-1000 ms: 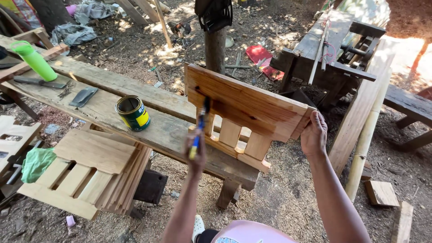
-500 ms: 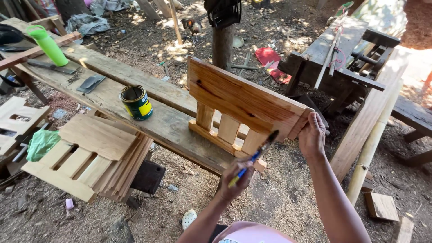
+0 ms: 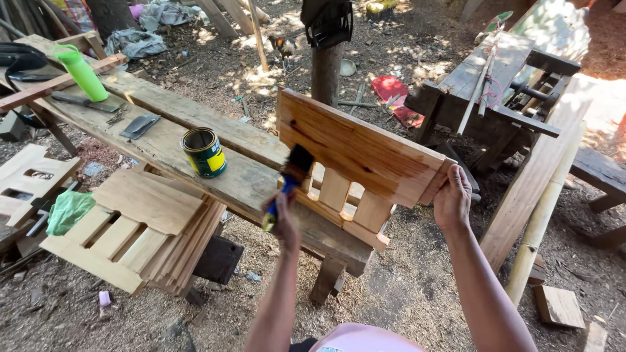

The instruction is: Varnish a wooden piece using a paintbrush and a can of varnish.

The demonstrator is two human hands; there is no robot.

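Left hand (image 3: 282,218) closed around the blue-and-yellow handle of a paintbrush (image 3: 292,176); bristles up, touching the lower left edge of the slatted wooden panel (image 3: 355,163); right hand (image 3: 453,199) gripping the panel's right end, fingers wrapped over the edge; panel stands tilted on its long edge on the plank bench (image 3: 195,140), between the two hands, its broad top board glossy and darker than the slats below; open can of varnish (image 3: 204,152) on the bench just left of the left hand, dark liquid inside; stack of unfinished slatted panels (image 3: 130,231) below and left of the left hand, leaning by the bench, pale and dry; green bottle (image 3: 81,72) at the bench's far left end, well apart from both hands; metal scraper (image 3: 139,125) lying flat beyond the can; bamboo pole (image 3: 541,218) leaning to the right of the right hand; ground covered in sawdust.
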